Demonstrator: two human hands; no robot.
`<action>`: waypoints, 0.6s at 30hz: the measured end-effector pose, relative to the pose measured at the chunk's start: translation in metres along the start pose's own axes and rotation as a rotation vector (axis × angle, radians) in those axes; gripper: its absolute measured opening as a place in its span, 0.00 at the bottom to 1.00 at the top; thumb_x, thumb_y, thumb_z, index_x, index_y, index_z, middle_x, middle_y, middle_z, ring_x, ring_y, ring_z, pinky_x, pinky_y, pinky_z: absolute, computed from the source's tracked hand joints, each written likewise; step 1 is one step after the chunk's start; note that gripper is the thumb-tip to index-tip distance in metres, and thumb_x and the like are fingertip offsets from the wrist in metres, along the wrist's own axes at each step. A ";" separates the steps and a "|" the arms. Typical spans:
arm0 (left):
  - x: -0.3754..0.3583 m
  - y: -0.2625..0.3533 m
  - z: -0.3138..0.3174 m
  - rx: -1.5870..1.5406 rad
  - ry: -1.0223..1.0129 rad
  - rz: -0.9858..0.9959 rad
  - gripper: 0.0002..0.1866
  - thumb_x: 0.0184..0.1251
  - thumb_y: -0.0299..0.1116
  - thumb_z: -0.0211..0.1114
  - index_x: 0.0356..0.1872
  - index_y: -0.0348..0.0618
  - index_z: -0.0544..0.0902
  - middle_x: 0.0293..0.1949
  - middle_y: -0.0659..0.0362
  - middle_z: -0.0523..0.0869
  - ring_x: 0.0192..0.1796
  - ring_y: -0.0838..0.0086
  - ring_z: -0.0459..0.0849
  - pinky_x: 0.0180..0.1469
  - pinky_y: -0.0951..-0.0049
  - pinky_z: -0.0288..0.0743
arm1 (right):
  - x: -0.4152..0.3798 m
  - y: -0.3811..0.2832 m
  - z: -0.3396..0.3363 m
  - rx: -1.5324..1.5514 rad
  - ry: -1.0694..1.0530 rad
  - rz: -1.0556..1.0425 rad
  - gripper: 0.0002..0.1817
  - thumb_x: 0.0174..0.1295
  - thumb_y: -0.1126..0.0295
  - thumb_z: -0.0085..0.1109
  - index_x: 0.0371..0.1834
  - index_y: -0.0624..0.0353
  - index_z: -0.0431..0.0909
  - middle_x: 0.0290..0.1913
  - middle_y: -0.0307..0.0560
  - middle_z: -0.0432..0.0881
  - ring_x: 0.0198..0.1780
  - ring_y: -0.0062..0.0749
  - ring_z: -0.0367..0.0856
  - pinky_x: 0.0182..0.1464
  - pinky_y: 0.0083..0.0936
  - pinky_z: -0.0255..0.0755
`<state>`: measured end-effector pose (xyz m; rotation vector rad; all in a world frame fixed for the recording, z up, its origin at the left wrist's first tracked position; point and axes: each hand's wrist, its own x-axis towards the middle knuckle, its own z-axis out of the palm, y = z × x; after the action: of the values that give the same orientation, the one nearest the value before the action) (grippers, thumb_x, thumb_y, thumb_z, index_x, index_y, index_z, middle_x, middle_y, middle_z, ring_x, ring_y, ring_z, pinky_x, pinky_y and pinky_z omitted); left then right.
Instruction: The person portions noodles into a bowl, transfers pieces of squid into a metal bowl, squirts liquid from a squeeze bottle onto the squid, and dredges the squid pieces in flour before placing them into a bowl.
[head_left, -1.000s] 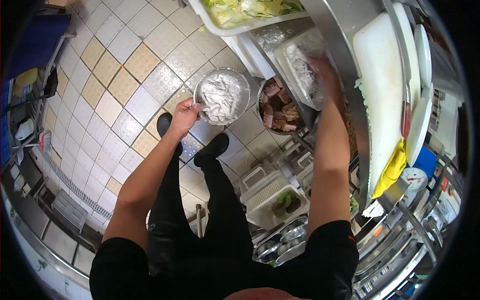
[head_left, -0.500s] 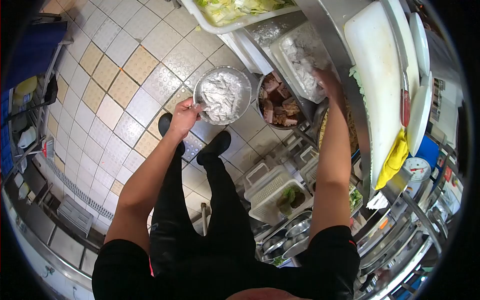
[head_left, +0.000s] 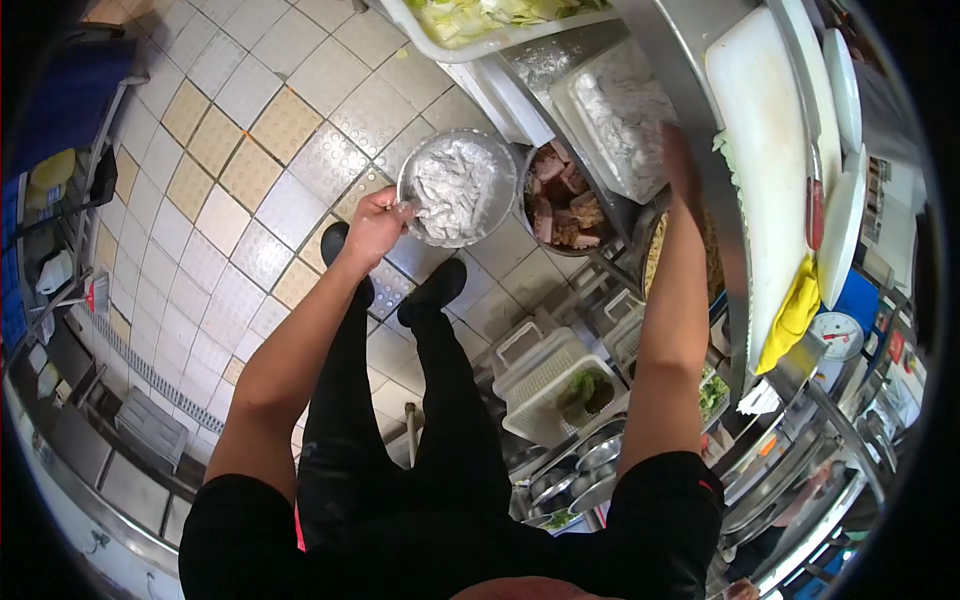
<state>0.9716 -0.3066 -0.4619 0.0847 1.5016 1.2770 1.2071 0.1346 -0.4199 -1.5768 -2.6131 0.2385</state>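
Note:
My left hand (head_left: 381,226) grips the near-left edge of a round metal bowl (head_left: 505,196), thumb over the rim and fingers beneath. White flour-coated pieces (head_left: 450,188) fill much of the bowl, which is held above the tiled floor. Over on the counter side, my right hand (head_left: 681,163) is at the right edge of a translucent plastic tub (head_left: 574,118) holding white flour (head_left: 622,108). Its fingers are smeared by motion and partly hidden. Between bowl and tub stands a pot (head_left: 523,205) of browned meat chunks (head_left: 565,205).
A white tub of chopped cabbage (head_left: 490,22) is at the top. On the right lie a white cutting board (head_left: 765,130), a knife (head_left: 813,205) and a yellow cloth (head_left: 790,318). White baskets (head_left: 545,415) and metal bowls (head_left: 600,452) sit low by my legs.
My left hand has moved the bowl slightly right, nearer the meat pot. My right hand has shifted to the right, toward the tub's edge. The view has also drifted a little.

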 end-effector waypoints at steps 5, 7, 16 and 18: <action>-0.008 0.011 0.001 -0.015 0.032 -0.022 0.03 0.65 0.30 0.64 0.36 0.45 0.85 0.29 0.70 0.83 0.29 0.86 0.75 0.32 0.82 0.70 | -0.017 -0.005 -0.023 -0.043 0.230 -0.102 0.24 0.54 0.59 0.60 0.47 0.69 0.78 0.46 0.58 0.82 0.48 0.48 0.80 0.53 0.36 0.72; -0.013 0.018 0.002 -0.030 0.047 -0.038 0.04 0.65 0.30 0.63 0.36 0.45 0.85 0.29 0.69 0.83 0.29 0.86 0.75 0.32 0.81 0.70 | -0.021 -0.005 -0.033 -0.052 0.315 -0.125 0.24 0.54 0.59 0.60 0.47 0.69 0.78 0.46 0.59 0.82 0.48 0.49 0.80 0.53 0.37 0.72; -0.012 0.017 0.005 0.010 0.027 0.003 0.05 0.66 0.29 0.63 0.31 0.42 0.82 0.25 0.69 0.79 0.27 0.86 0.73 0.30 0.80 0.70 | -0.030 0.002 -0.047 -0.038 0.320 -0.124 0.22 0.52 0.61 0.60 0.44 0.69 0.79 0.44 0.61 0.83 0.46 0.52 0.81 0.51 0.39 0.73; -0.013 0.021 0.010 -0.043 0.017 -0.006 0.05 0.66 0.29 0.63 0.30 0.42 0.81 0.24 0.69 0.78 0.27 0.86 0.73 0.29 0.80 0.70 | -0.023 0.003 -0.031 0.039 0.132 -0.085 0.22 0.51 0.62 0.60 0.44 0.69 0.79 0.44 0.61 0.83 0.46 0.53 0.81 0.50 0.40 0.73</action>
<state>0.9726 -0.2992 -0.4360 0.0415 1.4875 1.3073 1.2249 0.1189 -0.3899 -1.4141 -2.5520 0.1720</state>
